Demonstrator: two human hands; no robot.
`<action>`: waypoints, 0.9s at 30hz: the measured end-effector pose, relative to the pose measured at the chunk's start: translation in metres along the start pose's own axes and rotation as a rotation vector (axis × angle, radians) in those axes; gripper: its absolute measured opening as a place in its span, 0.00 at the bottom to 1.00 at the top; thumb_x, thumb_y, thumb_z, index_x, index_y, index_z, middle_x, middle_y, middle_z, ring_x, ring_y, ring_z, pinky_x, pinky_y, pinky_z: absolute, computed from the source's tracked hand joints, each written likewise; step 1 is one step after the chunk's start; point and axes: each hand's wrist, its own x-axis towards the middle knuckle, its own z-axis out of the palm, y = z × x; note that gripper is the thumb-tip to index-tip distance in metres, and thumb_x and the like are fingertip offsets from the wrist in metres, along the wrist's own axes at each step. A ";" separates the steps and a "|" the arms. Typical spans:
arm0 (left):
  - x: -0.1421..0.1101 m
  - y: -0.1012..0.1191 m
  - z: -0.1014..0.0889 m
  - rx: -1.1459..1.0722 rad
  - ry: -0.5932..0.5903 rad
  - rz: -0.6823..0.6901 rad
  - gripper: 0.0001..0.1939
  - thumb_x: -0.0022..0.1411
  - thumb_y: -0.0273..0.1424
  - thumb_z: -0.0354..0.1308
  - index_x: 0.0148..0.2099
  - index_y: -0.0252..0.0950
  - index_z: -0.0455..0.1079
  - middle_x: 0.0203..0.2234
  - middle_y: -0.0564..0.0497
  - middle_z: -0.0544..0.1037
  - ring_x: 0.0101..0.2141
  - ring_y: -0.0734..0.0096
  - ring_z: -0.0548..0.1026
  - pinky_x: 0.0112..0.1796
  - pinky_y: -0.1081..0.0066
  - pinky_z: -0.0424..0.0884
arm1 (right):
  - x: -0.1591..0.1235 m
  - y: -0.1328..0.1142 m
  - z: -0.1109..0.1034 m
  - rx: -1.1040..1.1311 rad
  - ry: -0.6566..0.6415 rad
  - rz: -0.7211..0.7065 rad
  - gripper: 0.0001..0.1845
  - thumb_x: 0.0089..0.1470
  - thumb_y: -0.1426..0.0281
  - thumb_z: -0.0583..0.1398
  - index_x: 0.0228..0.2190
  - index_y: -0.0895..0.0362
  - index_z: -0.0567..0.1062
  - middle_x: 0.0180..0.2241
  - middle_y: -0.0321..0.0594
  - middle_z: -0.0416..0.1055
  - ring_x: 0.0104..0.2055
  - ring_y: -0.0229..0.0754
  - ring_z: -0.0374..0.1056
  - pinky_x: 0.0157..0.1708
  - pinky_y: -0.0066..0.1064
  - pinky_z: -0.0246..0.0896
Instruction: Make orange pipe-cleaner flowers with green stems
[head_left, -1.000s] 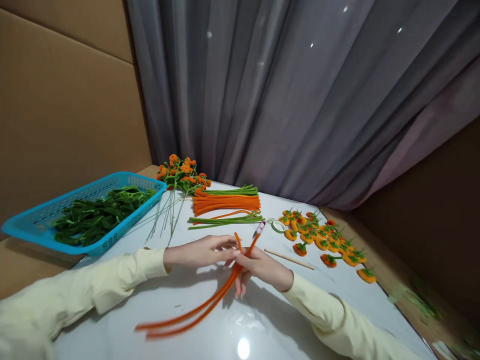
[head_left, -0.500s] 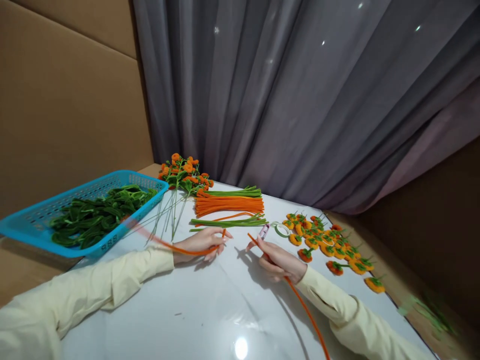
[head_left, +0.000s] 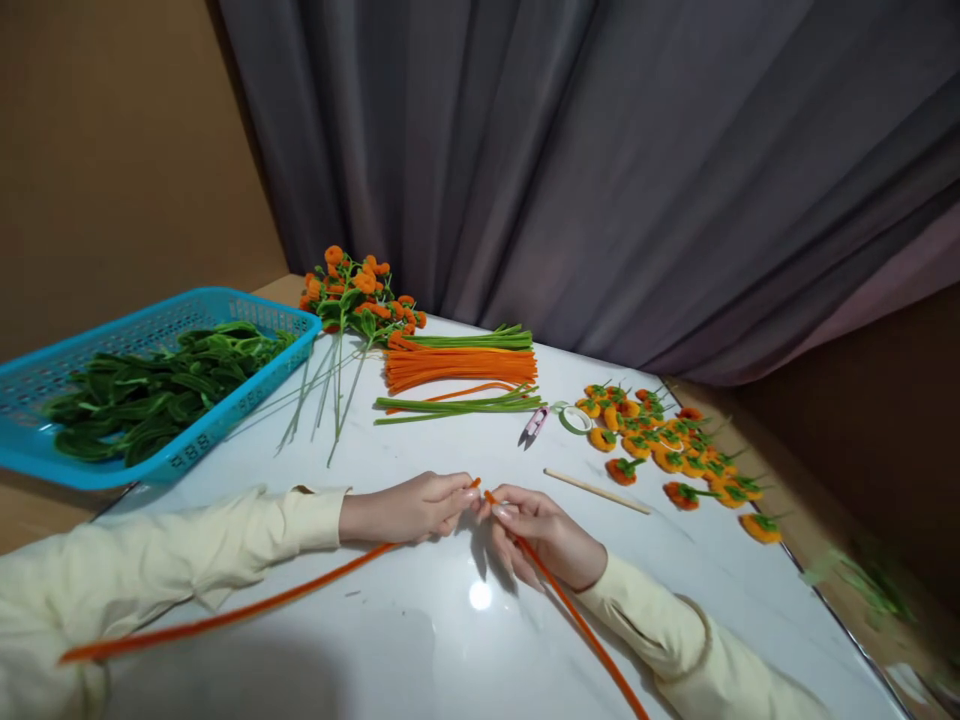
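Note:
Over the white table my left hand (head_left: 416, 508) pinches one end of an orange pipe cleaner (head_left: 247, 614), whose long tail trails out to the lower left. Facing it, my right hand (head_left: 551, 538) is closed on a second orange pipe cleaner (head_left: 589, 630) that runs down toward the near right. Both short tips point at each other between my fingertips, with a small gap between them. A thin wooden stick (head_left: 598, 491) lies just beyond my right hand. Pink thread snips (head_left: 535, 422) rest farther back.
Behind my hands lie bundled orange stems (head_left: 461, 369) and green stems (head_left: 465, 404). A blue basket (head_left: 187, 458) of green leaves stands left, near finished orange flowers (head_left: 365, 283). On the right are a tape roll (head_left: 576, 420) and several orange flower heads (head_left: 670, 459).
My hands have come closer together, bringing the two tips near each other. The left pipe cleaner's tail has swung lower. My view has shifted, and the wooden stick now shows.

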 end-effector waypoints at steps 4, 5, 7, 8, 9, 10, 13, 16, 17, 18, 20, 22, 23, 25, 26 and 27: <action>-0.001 0.003 0.002 0.137 -0.006 0.050 0.18 0.66 0.43 0.40 0.28 0.37 0.55 0.15 0.60 0.58 0.17 0.79 0.55 0.21 0.76 0.55 | -0.001 -0.001 0.007 -0.031 0.004 -0.011 0.17 0.53 0.58 0.59 0.28 0.61 0.68 0.15 0.35 0.70 0.09 0.29 0.57 0.07 0.18 0.47; -0.002 0.003 0.003 0.165 -0.013 0.059 0.18 0.66 0.42 0.39 0.28 0.37 0.55 0.15 0.60 0.58 0.17 0.79 0.55 0.21 0.76 0.55 | -0.001 -0.001 0.009 -0.044 0.002 -0.014 0.17 0.54 0.58 0.59 0.28 0.61 0.68 0.15 0.35 0.70 0.09 0.29 0.57 0.07 0.18 0.47; -0.002 0.003 0.003 0.228 -0.022 0.074 0.17 0.66 0.41 0.39 0.27 0.37 0.55 0.14 0.59 0.58 0.17 0.78 0.56 0.22 0.76 0.55 | -0.002 0.000 0.012 -0.070 -0.001 -0.024 0.17 0.54 0.58 0.58 0.28 0.61 0.68 0.15 0.35 0.70 0.10 0.29 0.57 0.09 0.19 0.49; -0.002 0.004 0.004 0.262 -0.026 0.081 0.17 0.66 0.40 0.39 0.27 0.37 0.55 0.14 0.59 0.59 0.17 0.78 0.56 0.22 0.76 0.55 | -0.003 0.000 0.013 -0.082 -0.001 -0.031 0.17 0.55 0.58 0.58 0.28 0.61 0.67 0.15 0.35 0.70 0.10 0.29 0.57 0.10 0.19 0.50; -0.002 0.004 0.004 0.294 -0.028 0.090 0.16 0.65 0.39 0.39 0.27 0.38 0.55 0.14 0.59 0.59 0.17 0.78 0.56 0.22 0.76 0.55 | -0.003 0.001 0.014 -0.094 -0.001 -0.037 0.17 0.55 0.57 0.57 0.28 0.61 0.67 0.15 0.35 0.70 0.11 0.29 0.57 0.10 0.19 0.51; -0.003 0.004 0.004 0.323 -0.030 0.099 0.16 0.65 0.38 0.39 0.28 0.38 0.56 0.14 0.59 0.59 0.17 0.78 0.56 0.21 0.76 0.55 | -0.004 0.002 0.015 -0.105 0.000 -0.042 0.18 0.55 0.57 0.57 0.28 0.61 0.67 0.16 0.34 0.69 0.11 0.28 0.57 0.11 0.19 0.51; -0.004 0.004 0.004 0.382 -0.034 0.132 0.15 0.66 0.37 0.38 0.29 0.37 0.58 0.15 0.58 0.60 0.17 0.77 0.57 0.21 0.76 0.55 | -0.005 0.003 0.017 -0.131 0.002 -0.046 0.18 0.55 0.57 0.57 0.29 0.60 0.66 0.15 0.33 0.68 0.12 0.28 0.57 0.12 0.19 0.51; -0.005 0.004 0.004 0.415 -0.040 0.164 0.15 0.66 0.36 0.37 0.30 0.37 0.58 0.16 0.57 0.60 0.18 0.77 0.58 0.22 0.75 0.55 | -0.006 0.004 0.018 -0.136 0.015 -0.054 0.17 0.56 0.57 0.57 0.28 0.60 0.66 0.15 0.32 0.67 0.12 0.28 0.57 0.12 0.19 0.50; -0.006 0.003 0.004 0.422 -0.044 0.173 0.15 0.66 0.36 0.37 0.30 0.37 0.58 0.16 0.57 0.60 0.18 0.77 0.58 0.22 0.75 0.55 | -0.006 0.004 0.018 -0.136 0.020 -0.056 0.17 0.56 0.57 0.56 0.28 0.60 0.67 0.15 0.32 0.66 0.12 0.28 0.56 0.12 0.19 0.50; -0.006 0.003 0.004 0.428 -0.046 0.183 0.16 0.66 0.36 0.36 0.30 0.37 0.57 0.16 0.57 0.59 0.18 0.77 0.58 0.23 0.75 0.55 | -0.006 0.004 0.019 -0.136 0.022 -0.059 0.17 0.56 0.58 0.56 0.28 0.60 0.67 0.15 0.32 0.66 0.12 0.28 0.56 0.12 0.19 0.50; -0.006 0.003 0.004 0.441 -0.048 0.201 0.16 0.67 0.36 0.36 0.30 0.37 0.57 0.16 0.58 0.59 0.18 0.77 0.58 0.23 0.75 0.55 | -0.006 0.005 0.019 -0.136 0.014 -0.063 0.17 0.56 0.58 0.57 0.28 0.60 0.67 0.15 0.32 0.66 0.12 0.28 0.56 0.12 0.19 0.50; -0.007 0.003 0.004 0.463 -0.043 0.220 0.15 0.67 0.35 0.35 0.31 0.37 0.57 0.17 0.58 0.59 0.19 0.77 0.58 0.24 0.76 0.55 | -0.005 0.005 0.018 -0.132 0.002 -0.066 0.17 0.56 0.58 0.57 0.28 0.60 0.67 0.15 0.32 0.66 0.12 0.28 0.56 0.12 0.19 0.50; -0.007 0.003 0.004 0.476 -0.038 0.224 0.16 0.67 0.35 0.35 0.30 0.37 0.57 0.17 0.58 0.59 0.19 0.77 0.58 0.24 0.76 0.55 | -0.005 0.006 0.018 -0.129 -0.001 -0.067 0.17 0.56 0.58 0.57 0.28 0.60 0.66 0.15 0.32 0.66 0.12 0.28 0.56 0.12 0.19 0.50; -0.007 0.003 0.004 0.494 -0.029 0.218 0.16 0.67 0.35 0.34 0.30 0.37 0.57 0.17 0.58 0.59 0.19 0.77 0.58 0.24 0.76 0.56 | -0.005 0.006 0.018 -0.126 -0.005 -0.070 0.17 0.56 0.57 0.56 0.29 0.60 0.66 0.15 0.32 0.67 0.12 0.28 0.56 0.12 0.19 0.50; -0.007 0.003 0.004 0.501 -0.026 0.212 0.16 0.67 0.35 0.34 0.30 0.37 0.57 0.18 0.57 0.60 0.19 0.77 0.58 0.25 0.76 0.56 | -0.005 0.006 0.018 -0.128 -0.006 -0.071 0.17 0.56 0.57 0.56 0.29 0.60 0.66 0.15 0.32 0.67 0.12 0.28 0.56 0.12 0.19 0.50; -0.007 0.003 0.005 0.507 -0.023 0.205 0.16 0.67 0.35 0.35 0.31 0.36 0.57 0.18 0.57 0.61 0.19 0.77 0.59 0.25 0.76 0.56 | -0.005 0.006 0.018 -0.132 -0.007 -0.074 0.17 0.57 0.57 0.56 0.29 0.60 0.66 0.15 0.32 0.67 0.12 0.28 0.56 0.12 0.19 0.50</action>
